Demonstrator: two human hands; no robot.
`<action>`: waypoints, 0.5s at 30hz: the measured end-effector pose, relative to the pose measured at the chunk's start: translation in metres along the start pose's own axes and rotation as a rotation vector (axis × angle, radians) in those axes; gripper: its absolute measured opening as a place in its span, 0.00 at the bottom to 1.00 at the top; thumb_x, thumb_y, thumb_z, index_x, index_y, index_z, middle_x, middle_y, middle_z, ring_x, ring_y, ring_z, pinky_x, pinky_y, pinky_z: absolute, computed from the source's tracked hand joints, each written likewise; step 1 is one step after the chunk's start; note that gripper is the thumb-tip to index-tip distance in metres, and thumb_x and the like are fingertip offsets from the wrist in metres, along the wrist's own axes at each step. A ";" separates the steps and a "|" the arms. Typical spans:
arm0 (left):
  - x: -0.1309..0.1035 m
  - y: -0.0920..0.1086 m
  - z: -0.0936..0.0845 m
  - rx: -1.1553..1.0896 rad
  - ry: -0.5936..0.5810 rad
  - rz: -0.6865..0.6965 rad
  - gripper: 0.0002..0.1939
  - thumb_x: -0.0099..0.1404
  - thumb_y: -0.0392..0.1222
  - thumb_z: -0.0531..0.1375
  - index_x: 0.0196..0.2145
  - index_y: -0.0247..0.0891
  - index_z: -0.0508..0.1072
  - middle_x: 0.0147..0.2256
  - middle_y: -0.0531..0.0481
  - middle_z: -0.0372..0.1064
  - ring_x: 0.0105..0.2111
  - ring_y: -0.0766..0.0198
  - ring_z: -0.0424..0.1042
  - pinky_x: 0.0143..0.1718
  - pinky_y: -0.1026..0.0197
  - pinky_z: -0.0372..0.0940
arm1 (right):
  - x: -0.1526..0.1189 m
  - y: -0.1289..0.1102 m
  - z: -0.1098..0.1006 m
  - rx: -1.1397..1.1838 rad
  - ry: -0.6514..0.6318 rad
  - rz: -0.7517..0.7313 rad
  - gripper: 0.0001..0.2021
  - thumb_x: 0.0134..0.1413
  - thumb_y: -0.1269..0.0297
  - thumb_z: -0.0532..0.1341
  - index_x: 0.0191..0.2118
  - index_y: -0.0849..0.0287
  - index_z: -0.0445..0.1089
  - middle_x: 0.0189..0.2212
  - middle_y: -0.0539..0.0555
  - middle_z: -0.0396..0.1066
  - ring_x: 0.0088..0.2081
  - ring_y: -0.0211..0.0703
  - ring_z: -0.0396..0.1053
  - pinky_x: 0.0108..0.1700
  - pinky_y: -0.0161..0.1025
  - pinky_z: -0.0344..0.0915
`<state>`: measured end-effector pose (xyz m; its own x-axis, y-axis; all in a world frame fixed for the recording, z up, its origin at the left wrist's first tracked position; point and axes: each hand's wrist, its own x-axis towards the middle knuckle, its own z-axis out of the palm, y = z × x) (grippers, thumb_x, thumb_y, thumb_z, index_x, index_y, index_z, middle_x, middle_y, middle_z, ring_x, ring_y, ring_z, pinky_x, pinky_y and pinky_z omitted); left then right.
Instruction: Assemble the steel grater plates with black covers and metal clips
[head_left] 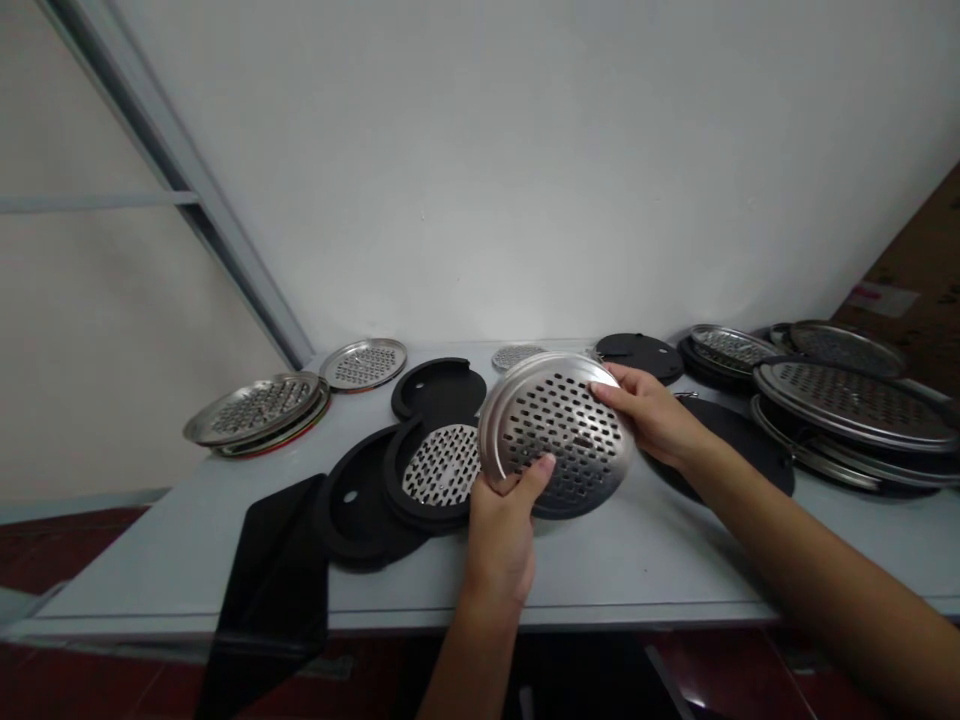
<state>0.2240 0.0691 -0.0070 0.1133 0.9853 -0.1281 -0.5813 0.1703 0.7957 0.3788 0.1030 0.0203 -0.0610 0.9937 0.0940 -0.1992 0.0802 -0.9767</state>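
Note:
A round metal grater plate (566, 425) with rows of slots is tilted up above the table's middle. My left hand (504, 535) grips its lower left edge, thumb on the slotted face. On the upper right edge, my right hand (651, 410) is closed with its thumb over the rim. The fingers behind the plate are hidden. A dark edge shows along the plate's underside. Just left of it lies a perforated metal disc (439, 465) set in a black round holder (397, 480). This overlaps another black round holder (337, 505).
Stacked metal grater plates (259, 408) stand at the left, with a single plate (365, 363) behind. A black flat sheet (274, 560) overhangs the front edge. Larger stacks (855, 400) and a black disc (727, 445) occupy the right, near a cardboard box (919, 270). A wall backs the table.

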 end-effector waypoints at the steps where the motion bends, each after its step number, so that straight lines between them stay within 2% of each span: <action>1: 0.001 0.002 -0.002 0.059 -0.027 -0.018 0.19 0.44 0.35 0.65 0.37 0.33 0.71 0.33 0.47 0.73 0.37 0.59 0.71 0.42 0.57 0.63 | -0.001 0.001 -0.003 -0.017 -0.018 0.005 0.12 0.39 0.59 0.64 0.30 0.61 0.67 0.23 0.49 0.70 0.24 0.33 0.66 0.27 0.30 0.61; 3: 0.002 0.008 -0.004 0.156 -0.076 -0.044 0.18 0.44 0.35 0.65 0.36 0.33 0.71 0.31 0.48 0.73 0.34 0.60 0.71 0.40 0.57 0.64 | -0.004 0.003 -0.006 -0.029 -0.051 0.008 0.13 0.41 0.58 0.63 0.32 0.61 0.69 0.23 0.50 0.71 0.24 0.33 0.66 0.27 0.30 0.61; 6: 0.006 0.025 -0.004 0.224 -0.086 -0.010 0.16 0.46 0.36 0.64 0.35 0.34 0.71 0.30 0.49 0.73 0.31 0.63 0.71 0.37 0.61 0.65 | -0.008 0.005 -0.006 -0.007 -0.079 0.026 0.13 0.42 0.57 0.62 0.31 0.61 0.70 0.22 0.49 0.71 0.22 0.33 0.65 0.25 0.30 0.61; 11: 0.028 0.054 0.003 0.436 -0.174 -0.011 0.12 0.48 0.41 0.62 0.31 0.32 0.71 0.25 0.50 0.71 0.26 0.65 0.69 0.30 0.63 0.63 | -0.007 0.011 0.001 0.038 -0.074 0.067 0.12 0.40 0.57 0.63 0.30 0.61 0.70 0.22 0.50 0.71 0.22 0.33 0.66 0.25 0.29 0.61; 15: 0.048 0.057 0.012 0.397 -0.078 0.118 0.10 0.49 0.42 0.60 0.28 0.31 0.70 0.23 0.50 0.69 0.24 0.65 0.68 0.30 0.61 0.62 | -0.005 0.020 0.013 0.235 0.053 0.067 0.14 0.39 0.56 0.63 0.32 0.62 0.69 0.27 0.53 0.73 0.28 0.39 0.69 0.32 0.34 0.65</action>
<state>0.2064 0.1260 0.0395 0.1343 0.9909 0.0106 -0.2400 0.0222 0.9705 0.3624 0.0989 0.0028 -0.0313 0.9994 0.0137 -0.4185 -0.0007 -0.9082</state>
